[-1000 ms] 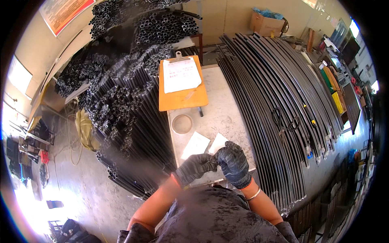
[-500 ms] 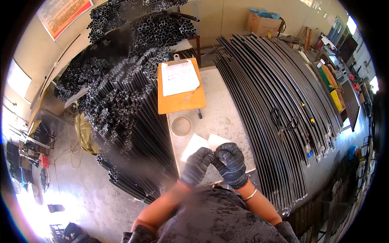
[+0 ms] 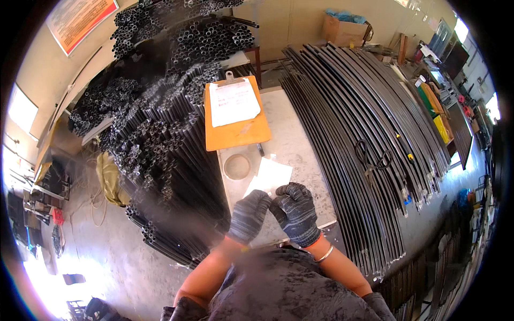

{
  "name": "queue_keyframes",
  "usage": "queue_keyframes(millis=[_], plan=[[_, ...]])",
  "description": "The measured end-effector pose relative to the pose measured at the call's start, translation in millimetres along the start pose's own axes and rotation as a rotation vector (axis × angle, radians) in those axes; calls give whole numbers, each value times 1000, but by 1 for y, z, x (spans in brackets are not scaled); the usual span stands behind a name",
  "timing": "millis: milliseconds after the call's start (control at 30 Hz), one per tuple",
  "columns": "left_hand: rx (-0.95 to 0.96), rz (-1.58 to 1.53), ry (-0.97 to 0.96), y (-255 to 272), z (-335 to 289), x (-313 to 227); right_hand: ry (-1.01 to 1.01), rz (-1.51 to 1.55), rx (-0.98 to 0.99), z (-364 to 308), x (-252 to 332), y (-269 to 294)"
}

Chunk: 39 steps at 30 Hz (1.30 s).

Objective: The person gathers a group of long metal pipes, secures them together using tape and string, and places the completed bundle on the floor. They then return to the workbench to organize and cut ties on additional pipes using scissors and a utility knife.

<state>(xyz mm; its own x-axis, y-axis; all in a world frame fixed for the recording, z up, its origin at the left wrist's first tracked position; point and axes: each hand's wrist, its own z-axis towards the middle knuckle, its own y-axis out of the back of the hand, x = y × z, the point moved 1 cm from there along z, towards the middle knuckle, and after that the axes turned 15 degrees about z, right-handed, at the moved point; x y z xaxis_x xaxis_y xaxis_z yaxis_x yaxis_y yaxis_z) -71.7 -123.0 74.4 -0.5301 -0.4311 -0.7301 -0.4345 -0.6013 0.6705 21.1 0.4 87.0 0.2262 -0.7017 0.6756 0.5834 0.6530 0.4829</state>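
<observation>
Both my hands wear grey knit gloves and are closed close together over the near part of a pale table (image 3: 316, 184). White slips of paper (image 3: 274, 174) stand out beyond my fingers, one overlapping another. My left hand (image 3: 249, 215) pinches the near edge of the lower slip. My right hand (image 3: 296, 215), fingers curled, is at the near edge of the upper slip. The gloves hide where the fingers meet the paper. Farther off lies an orange clipboard (image 3: 238, 140) with a written sheet under its clip. A dark pen (image 3: 261, 150) pokes out below it, near a round shallow dish (image 3: 237, 167).
Stacked dark metal tubes (image 3: 176, 155) crowd the table's left side. Long dark bars (image 3: 348, 123) lie along its right, with black-handled scissors (image 3: 373, 160) on them. A cardboard box (image 3: 345, 31) stands by the back wall. A yellow-green cloth (image 3: 111, 179) hangs at left.
The right-hand slip has swung left and away from me, so it now overlaps the other. My hands have shifted slightly left and a small gap has opened between them.
</observation>
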Motion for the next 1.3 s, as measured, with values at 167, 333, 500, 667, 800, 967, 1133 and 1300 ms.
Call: queue_keyframes(millis=[167, 333, 500, 667, 800, 967, 1133, 1300], plan=[[-22, 230, -73, 0, 2, 1, -85, 63, 104, -5, -7, 7], [31, 54, -25, -1, 8, 3, -74, -46, 58, -1, 3, 11], [34, -2, -57, -3, 6, -19, -28, -157, -17, -1, -4, 7], [-36, 277, -93, -2, 20, 0, -441, 301, 143, -15, -17, 11], [-222, 95, -13, 20, 36, 20, -21, 221, 324, -61, -42, 23], [-310, 27, 255, 56, 36, 29, -494, -342, 618, -70, -62, 94], [-132, 217, -101, 8, 23, 11, -461, 387, 22, -6, -15, 64], [-91, 147, -152, -2, 17, -39, -272, 158, 163, 11, -10, 10]])
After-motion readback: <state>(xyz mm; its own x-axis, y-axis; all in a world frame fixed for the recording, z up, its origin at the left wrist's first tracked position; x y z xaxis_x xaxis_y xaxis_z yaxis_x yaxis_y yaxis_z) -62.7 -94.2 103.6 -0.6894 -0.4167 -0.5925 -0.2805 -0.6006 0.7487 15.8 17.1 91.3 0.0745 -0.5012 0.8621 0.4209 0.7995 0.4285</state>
